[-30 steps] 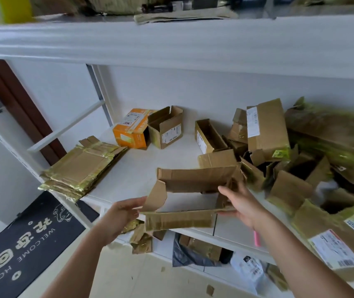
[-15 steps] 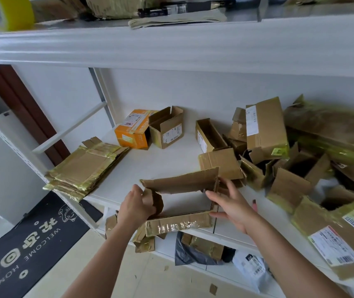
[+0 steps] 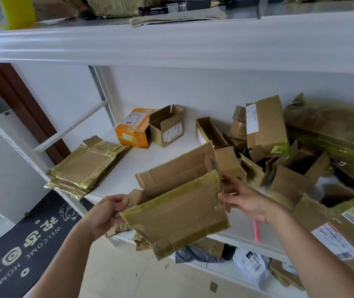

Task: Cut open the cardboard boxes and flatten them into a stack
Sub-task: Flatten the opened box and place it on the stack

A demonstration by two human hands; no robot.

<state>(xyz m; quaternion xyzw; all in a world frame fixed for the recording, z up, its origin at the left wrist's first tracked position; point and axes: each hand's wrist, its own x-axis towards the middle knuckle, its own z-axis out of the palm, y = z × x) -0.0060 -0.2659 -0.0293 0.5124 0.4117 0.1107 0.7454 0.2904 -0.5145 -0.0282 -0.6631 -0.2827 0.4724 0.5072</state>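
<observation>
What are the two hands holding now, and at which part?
Both hold one opened cardboard box. The left hand grips its left end; the right hand holds its right edge with the fingers.

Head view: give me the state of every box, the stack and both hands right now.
Held box: cut open, partly collapsed.
Left hand: grips its left end.
Right hand: holds its right edge.
Flattened stack: flat on shelf.
Orange box: on its side.
Small brown box: flaps open.

The flattened stack lies on the shelf, left of the box pile.
</observation>
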